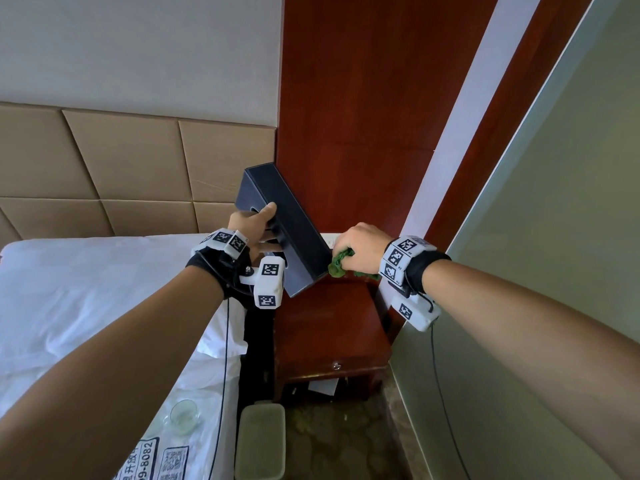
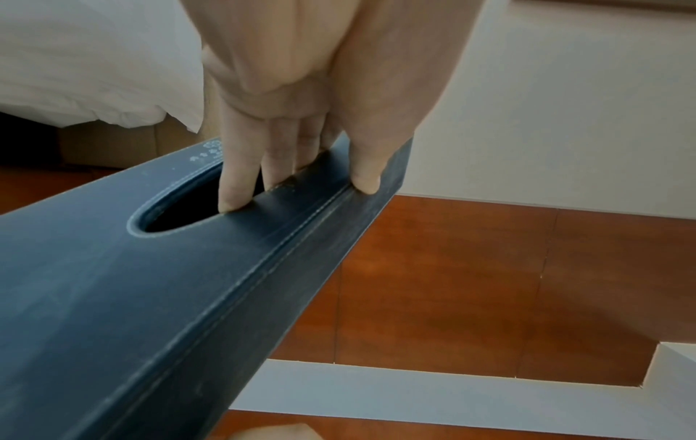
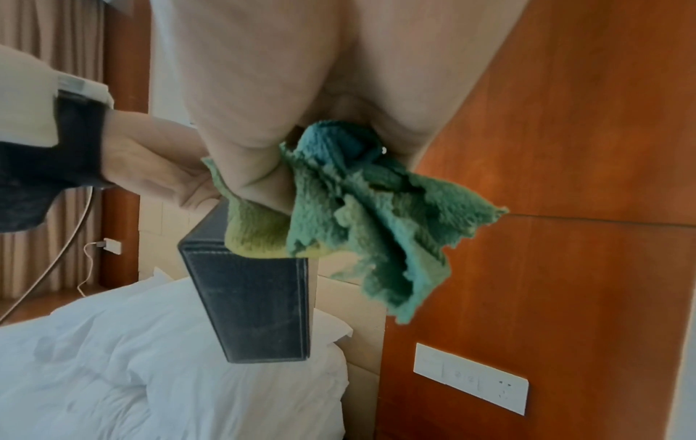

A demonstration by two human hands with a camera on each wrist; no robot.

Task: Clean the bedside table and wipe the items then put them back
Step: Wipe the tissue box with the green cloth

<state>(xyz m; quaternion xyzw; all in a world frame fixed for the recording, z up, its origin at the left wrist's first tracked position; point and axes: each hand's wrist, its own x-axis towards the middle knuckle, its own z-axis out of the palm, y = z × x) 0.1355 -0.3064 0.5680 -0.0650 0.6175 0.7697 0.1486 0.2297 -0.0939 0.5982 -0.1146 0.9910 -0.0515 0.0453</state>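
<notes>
A black tissue box [image 1: 287, 223] is held tilted in the air above the red-brown bedside table [image 1: 329, 327]. My left hand [image 1: 254, 225] grips it: the fingers [image 2: 237, 178] hook into the oval slot, the thumb lies on the outer side. My right hand [image 1: 360, 245] clutches a crumpled green cloth [image 1: 341, 263] against the box's lower right edge. In the right wrist view the green cloth [image 3: 350, 208] hangs from the fist and touches the top of the tissue box [image 3: 252, 303]. In the left wrist view the tissue box [image 2: 150, 297] fills the lower left.
The bed with white bedding [image 1: 97, 299] lies left of the table, a glass ashtray [image 1: 183, 414] and printed cards on its near edge. A small bin [image 1: 261, 441] stands on the floor in front. A wall switch panel [image 3: 471, 378] sits low on the wood panelling.
</notes>
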